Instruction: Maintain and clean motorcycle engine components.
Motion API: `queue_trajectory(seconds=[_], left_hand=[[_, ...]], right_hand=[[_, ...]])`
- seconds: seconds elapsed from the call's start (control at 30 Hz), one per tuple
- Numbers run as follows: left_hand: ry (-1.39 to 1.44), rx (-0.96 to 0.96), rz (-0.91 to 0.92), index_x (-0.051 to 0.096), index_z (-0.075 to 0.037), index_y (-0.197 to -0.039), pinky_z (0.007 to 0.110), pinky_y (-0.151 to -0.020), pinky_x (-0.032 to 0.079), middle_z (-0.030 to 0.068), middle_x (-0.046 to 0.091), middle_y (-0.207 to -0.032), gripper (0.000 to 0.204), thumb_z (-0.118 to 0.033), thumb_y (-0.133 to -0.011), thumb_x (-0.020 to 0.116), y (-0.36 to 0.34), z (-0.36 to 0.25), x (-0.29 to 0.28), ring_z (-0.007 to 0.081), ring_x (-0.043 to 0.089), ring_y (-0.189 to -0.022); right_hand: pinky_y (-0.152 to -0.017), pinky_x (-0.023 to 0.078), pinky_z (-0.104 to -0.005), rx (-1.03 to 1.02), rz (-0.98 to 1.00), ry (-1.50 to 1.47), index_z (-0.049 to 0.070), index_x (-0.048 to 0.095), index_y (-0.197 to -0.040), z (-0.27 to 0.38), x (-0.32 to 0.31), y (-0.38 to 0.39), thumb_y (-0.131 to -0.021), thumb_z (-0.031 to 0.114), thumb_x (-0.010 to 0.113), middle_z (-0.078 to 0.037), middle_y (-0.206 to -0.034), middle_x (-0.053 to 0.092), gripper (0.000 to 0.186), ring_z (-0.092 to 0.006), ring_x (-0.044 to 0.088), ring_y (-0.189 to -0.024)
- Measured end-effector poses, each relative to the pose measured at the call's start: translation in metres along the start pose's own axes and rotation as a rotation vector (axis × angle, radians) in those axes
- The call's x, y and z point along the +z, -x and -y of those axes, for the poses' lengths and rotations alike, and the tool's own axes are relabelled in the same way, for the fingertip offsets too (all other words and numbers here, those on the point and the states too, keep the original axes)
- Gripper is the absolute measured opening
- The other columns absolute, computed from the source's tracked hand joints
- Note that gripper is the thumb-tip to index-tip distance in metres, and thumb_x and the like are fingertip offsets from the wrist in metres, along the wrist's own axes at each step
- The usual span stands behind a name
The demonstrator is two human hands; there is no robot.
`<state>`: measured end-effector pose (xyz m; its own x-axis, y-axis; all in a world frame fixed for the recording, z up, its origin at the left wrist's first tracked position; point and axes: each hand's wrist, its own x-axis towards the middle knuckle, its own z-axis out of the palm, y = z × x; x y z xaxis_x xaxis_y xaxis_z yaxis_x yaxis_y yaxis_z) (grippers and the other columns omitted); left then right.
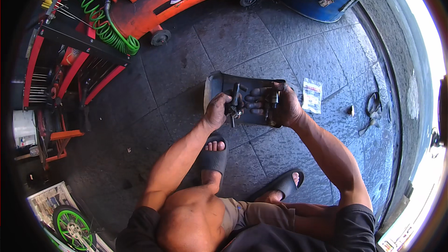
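Grease blackens the fingers of both my hands. My left hand (216,111) is closed around a dark metal part (235,94) with a rod-like body and short stubs; its exact kind is unclear. Palm up, my right hand (290,106) holds a second dark metal part (275,97), with a shiny ring, across its fingers. The two parts are apart, a short gap between them. Below both hands lies a shallow dark tray (223,80) on the tiled floor. A small white packet (312,95) is just right of the tray.
An orange wheeled tank (205,0) stands at the far side, beside a coiled green hose (100,27). A red and black tool rack (70,72) is at left, a blue drum (308,0) far right. Dark scraps (373,107) lie right; a green-rimmed wheel (73,228) is near left.
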<state>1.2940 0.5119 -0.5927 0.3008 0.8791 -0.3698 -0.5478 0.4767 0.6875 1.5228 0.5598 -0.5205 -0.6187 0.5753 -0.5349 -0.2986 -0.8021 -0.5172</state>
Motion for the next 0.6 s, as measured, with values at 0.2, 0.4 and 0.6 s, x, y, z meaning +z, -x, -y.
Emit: queue_trajectory(seconds=[0.2,0.4,0.6], left_hand=[[-0.908,0.491,0.025,0.066,0.001,-0.096,0.038,-0.073,0.054,0.0098,0.069,-0.086,0.03,-0.022,-0.091,0.047,-0.009,0.008,-0.015,0.0233,0.067,-0.078],[-1.077,0.553,0.096,0.066,0.003,-0.09,0.034,-0.077,0.048,0.0089,0.064,-0.079,0.026,-0.009,-0.092,0.043,-0.001,-0.001,0.002,0.0193,0.06,-0.077],[-0.855,0.141,0.096,0.061,0.0,-0.116,0.03,-0.078,0.047,0.0037,0.062,-0.085,0.037,-0.019,-0.089,0.047,0.008,-0.026,0.025,0.0122,0.054,-0.079]], right_hand=[[-0.092,0.051,-0.043,0.017,-0.006,-0.007,-0.006,0.057,-0.121,0.0,-0.002,0.005,-0.086,0.061,0.054,-0.021,-0.109,0.067,0.075,-0.0297,0.067,-0.094],[-0.092,0.051,-0.0443,0.033,-0.015,-0.035,-0.004,0.059,-0.119,-0.004,-0.004,0.0,-0.086,0.059,0.057,-0.019,-0.105,0.067,0.071,-0.0297,0.066,-0.095],[-0.092,0.05,-0.0453,0.044,-0.038,-0.007,-0.002,0.058,-0.12,-0.008,0.0,0.002,-0.086,0.058,0.058,-0.018,-0.107,0.064,0.069,-0.0303,0.064,-0.097]])
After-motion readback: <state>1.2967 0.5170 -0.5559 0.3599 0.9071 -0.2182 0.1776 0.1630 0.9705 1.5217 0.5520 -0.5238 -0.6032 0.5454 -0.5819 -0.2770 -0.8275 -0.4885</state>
